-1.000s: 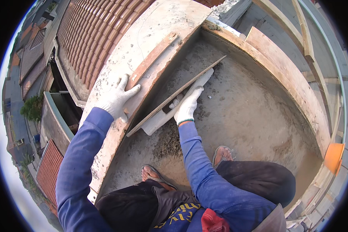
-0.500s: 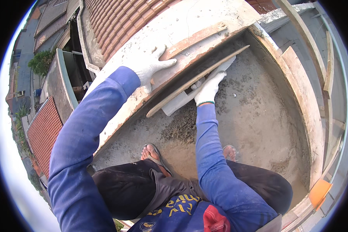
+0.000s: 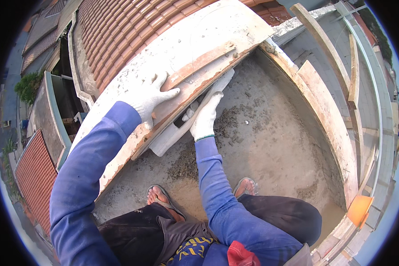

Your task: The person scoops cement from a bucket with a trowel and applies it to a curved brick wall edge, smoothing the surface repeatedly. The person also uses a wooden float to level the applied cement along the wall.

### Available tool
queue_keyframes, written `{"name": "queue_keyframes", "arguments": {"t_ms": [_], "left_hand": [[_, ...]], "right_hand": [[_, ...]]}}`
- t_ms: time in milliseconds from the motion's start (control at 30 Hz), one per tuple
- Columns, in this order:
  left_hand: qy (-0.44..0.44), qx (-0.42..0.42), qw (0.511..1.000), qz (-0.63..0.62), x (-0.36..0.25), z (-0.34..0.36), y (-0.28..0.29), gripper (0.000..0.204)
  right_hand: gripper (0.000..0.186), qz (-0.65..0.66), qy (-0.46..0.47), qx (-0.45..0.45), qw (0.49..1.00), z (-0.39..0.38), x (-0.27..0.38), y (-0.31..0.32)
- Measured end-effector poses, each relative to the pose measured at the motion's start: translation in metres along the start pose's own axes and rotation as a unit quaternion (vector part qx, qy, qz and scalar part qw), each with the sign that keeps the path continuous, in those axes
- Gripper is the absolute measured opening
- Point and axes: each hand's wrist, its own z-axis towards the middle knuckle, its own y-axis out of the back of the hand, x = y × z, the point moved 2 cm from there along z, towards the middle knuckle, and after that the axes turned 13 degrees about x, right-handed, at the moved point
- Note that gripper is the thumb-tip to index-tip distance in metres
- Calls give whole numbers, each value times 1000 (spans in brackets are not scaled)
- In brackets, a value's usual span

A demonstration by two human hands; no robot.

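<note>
1. left hand [image 3: 151, 96], in a white work glove, lies flat with the fingers spread on top of the parapet wall [image 3: 181, 40]. it grips nothing, just presses on the cement top, with the fingertips touching a reddish wooden board [image 3: 199, 66] that runs along the wall's inner edge.
2. right hand [image 3: 205, 119], also gloved, is wrapped around the handle of a long pale plastering float [image 3: 173, 133]. the float sits against the inner face of the wall, just under that board, tilted along the same line as the wall.
3. so the float is between the wall face and the right palm, low end toward the person, far end poking out past the fingers.
4. wet grey mortar [image 3: 186, 162] lies in small clumps on the concrete floor [image 3: 275, 146] right below the float.
5. both feet in flip-flops [image 3: 164, 201] stand on that floor, near the mortar.
6. an orange bucket [image 3: 359, 210] sits well apart at the right corner, next to a wooden plank [image 3: 328, 115] leaning along the other wall.
7. red roof tiles [image 3: 119, 26] show beyond the parapet.
</note>
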Motion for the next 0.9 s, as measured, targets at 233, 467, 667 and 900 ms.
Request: {"name": "queue_keyframes", "arguments": {"t_ms": [233, 467, 667, 900], "left_hand": [[-6, 16, 1000, -14, 10, -9, -3, 141], [-7, 24, 999, -26, 2, -1, 4, 144], [-13, 10, 1000, -26, 10, -5, -7, 145], [-4, -7, 998, -61, 8, -8, -5, 145]], "right_hand": [[106, 11, 49, -40, 998, -51, -7, -26], [99, -7, 43, -33, 999, 37, 47, 20], [109, 11, 49, 4, 999, -20, -8, -23], [99, -231, 259, 70, 935, -118, 170, -80]]}}
